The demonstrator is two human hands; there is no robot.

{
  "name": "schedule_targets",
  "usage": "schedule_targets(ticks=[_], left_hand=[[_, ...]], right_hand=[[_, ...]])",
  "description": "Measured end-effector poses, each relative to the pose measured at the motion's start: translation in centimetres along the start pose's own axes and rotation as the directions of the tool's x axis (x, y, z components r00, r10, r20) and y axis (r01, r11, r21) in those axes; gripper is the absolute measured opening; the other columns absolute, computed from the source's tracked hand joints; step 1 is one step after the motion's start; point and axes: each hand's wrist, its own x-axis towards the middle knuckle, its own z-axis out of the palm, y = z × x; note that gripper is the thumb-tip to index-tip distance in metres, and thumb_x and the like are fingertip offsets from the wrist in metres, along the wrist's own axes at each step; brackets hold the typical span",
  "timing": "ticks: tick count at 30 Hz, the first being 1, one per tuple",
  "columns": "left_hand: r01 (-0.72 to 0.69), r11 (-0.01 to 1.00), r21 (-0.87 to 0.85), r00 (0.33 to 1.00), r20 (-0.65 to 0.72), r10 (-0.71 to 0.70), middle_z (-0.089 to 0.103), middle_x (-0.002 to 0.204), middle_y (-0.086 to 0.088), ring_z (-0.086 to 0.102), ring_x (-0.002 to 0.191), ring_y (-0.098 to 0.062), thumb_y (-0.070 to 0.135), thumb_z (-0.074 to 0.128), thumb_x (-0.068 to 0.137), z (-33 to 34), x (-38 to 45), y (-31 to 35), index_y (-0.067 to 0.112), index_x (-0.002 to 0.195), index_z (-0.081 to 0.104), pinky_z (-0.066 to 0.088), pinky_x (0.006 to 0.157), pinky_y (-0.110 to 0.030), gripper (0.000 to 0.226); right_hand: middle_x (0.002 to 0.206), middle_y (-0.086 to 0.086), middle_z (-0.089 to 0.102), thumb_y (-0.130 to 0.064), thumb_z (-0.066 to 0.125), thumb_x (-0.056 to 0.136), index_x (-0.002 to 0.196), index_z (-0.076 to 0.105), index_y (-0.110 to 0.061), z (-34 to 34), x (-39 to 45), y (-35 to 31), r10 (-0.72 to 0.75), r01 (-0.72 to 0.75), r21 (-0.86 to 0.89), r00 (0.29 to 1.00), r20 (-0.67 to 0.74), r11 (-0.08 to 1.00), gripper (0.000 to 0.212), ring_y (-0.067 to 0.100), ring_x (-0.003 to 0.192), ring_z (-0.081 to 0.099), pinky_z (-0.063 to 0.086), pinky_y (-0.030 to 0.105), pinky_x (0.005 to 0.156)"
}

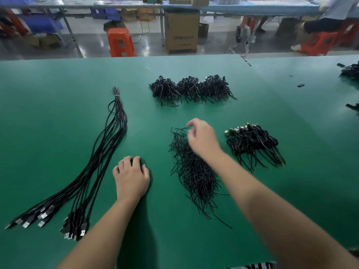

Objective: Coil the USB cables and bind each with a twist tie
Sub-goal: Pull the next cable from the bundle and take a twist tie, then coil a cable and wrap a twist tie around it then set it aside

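Observation:
A long bundle of straight black USB cables [108, 152] lies at the left, tied near its far end, with the plugs fanned out toward me. A loose pile of black twist ties [194, 175] sits in the middle. My right hand [204, 138] hovers over the far end of that pile. Its thumb and forefinger are curved toward each other with a small gap, right at the tie ends. My left hand [132, 175] rests on the green table [58, 94] between bundle and ties, fingers bent, nothing visible in it.
Three heaps of coiled, bound cables [190, 89] line the far middle. Another heap [252, 142] lies right of my right hand. More black cables [351, 71] sit at the right edge. Beyond the table stand an orange stool [120, 42] and a cardboard box [181, 32].

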Motion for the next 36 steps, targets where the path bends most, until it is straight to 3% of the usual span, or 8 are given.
schedule_targets(ticks=[4, 10, 17, 20, 23, 26, 29, 36], left_hand=[[-0.003, 1.0, -0.021, 1.0, -0.012, 0.003, 0.059, 0.118, -0.01, 0.05, 0.113, -0.03, 0.029, 0.061, 0.088, -0.1, 0.0, 0.0, 0.015, 0.114, 0.064, 0.035, 0.098, -0.048, 0.029], [0.006, 0.999, -0.048, 1.0, -0.009, -0.006, 0.061, 0.123, -0.011, 0.052, 0.118, -0.031, 0.025, 0.06, 0.089, 0.0, 0.2, -0.4, 0.014, 0.119, 0.067, 0.034, 0.1, -0.047, 0.032], [-0.006, 0.997, -0.081, 0.997, 0.071, 0.012, 0.059, 0.137, -0.007, 0.05, 0.129, -0.027, 0.021, 0.054, 0.095, -1.1, 0.4, -1.1, 0.016, 0.129, 0.064, 0.033, 0.104, -0.042, 0.036], [-0.072, 0.995, -0.067, 0.994, 0.082, 0.077, 0.066, 0.124, -0.005, 0.057, 0.115, -0.025, 0.02, 0.053, 0.094, -2.7, 1.6, -3.0, 0.014, 0.119, 0.068, 0.041, 0.093, -0.04, 0.03], [0.092, 0.993, -0.069, 0.996, 0.026, -0.09, 0.065, 0.108, -0.012, 0.057, 0.097, -0.029, 0.019, 0.056, 0.092, -4.8, 3.1, -5.9, 0.01, 0.115, 0.068, 0.044, 0.078, -0.039, 0.027], [0.259, 0.965, -0.05, 0.955, 0.164, -0.248, 0.055, 0.117, -0.015, 0.056, 0.098, -0.033, 0.021, 0.054, 0.095, -6.0, 3.7, -8.4, 0.011, 0.126, 0.059, 0.047, 0.078, -0.04, 0.033], [0.237, 0.971, 0.013, 0.939, 0.253, -0.232, 0.052, 0.12, -0.012, 0.057, 0.091, -0.031, 0.021, 0.055, 0.097, -6.6, 3.6, -9.6, 0.012, 0.13, 0.051, 0.049, 0.073, -0.039, 0.035], [0.192, 0.952, 0.237, 0.898, 0.35, -0.268, 0.055, 0.073, -0.001, 0.047, 0.059, -0.019, 0.009, 0.054, 0.092, -8.0, 4.0, -8.9, 0.013, 0.087, 0.048, 0.033, 0.05, -0.026, 0.009]], right_hand=[[0.113, 0.005, 0.062, -0.015, 0.05, 0.099, 0.122, 0.058, -0.013, 7.1, -5.6, -3.2, -0.017, 0.003, 0.081, 0.985, 0.174, 0.997, 0.025, 0.018, 0.094, 0.06, 0.052, 0.038, 0.088], [0.123, 0.005, 0.055, -0.014, 0.047, 0.099, 0.13, 0.053, -0.012, 12.9, -10.5, -3.1, -0.077, 0.081, -0.021, 0.986, 0.151, 0.997, 0.032, 0.022, 0.115, 0.051, 0.04, 0.03, 0.101], [0.109, 0.004, 0.055, -0.01, 0.053, 0.094, 0.115, 0.06, -0.01, 13.8, -11.2, -3.0, -0.136, 0.143, -0.109, 0.988, 0.075, 0.984, 0.023, 0.022, 0.102, 0.051, 0.045, 0.032, 0.094], [0.109, 0.002, 0.053, -0.011, 0.051, 0.096, 0.115, 0.06, -0.011, 13.9, -11.2, -3.0, -0.129, 0.135, -0.098, 0.989, 0.068, 0.986, 0.021, 0.019, 0.102, 0.049, 0.043, 0.028, 0.093], [0.109, 0.001, 0.053, -0.011, 0.05, 0.097, 0.116, 0.061, -0.011, 13.8, -11.2, -3.0, -0.124, 0.13, -0.085, 0.99, 0.072, 0.988, 0.022, 0.017, 0.102, 0.049, 0.043, 0.026, 0.091], [0.109, 0.001, 0.052, -0.011, 0.05, 0.098, 0.117, 0.061, -0.012, 13.7, -11.2, -3.1, -0.119, 0.126, -0.086, 0.99, 0.079, 0.988, 0.022, 0.016, 0.102, 0.048, 0.042, 0.025, 0.09], [0.11, 0.0, 0.052, -0.012, 0.05, 0.099, 0.117, 0.061, -0.012, 13.6, -11.3, -3.1, -0.113, 0.12, -0.088, 0.99, 0.083, 0.989, 0.021, 0.015, 0.103, 0.047, 0.041, 0.023, 0.09], [0.109, -0.001, 0.053, -0.011, 0.05, 0.099, 0.117, 0.061, -0.012, 13.6, -11.3, -3.1, -0.105, 0.111, -0.077, 0.991, 0.079, 0.991, 0.021, 0.013, 0.102, 0.047, 0.04, 0.021, 0.088]])
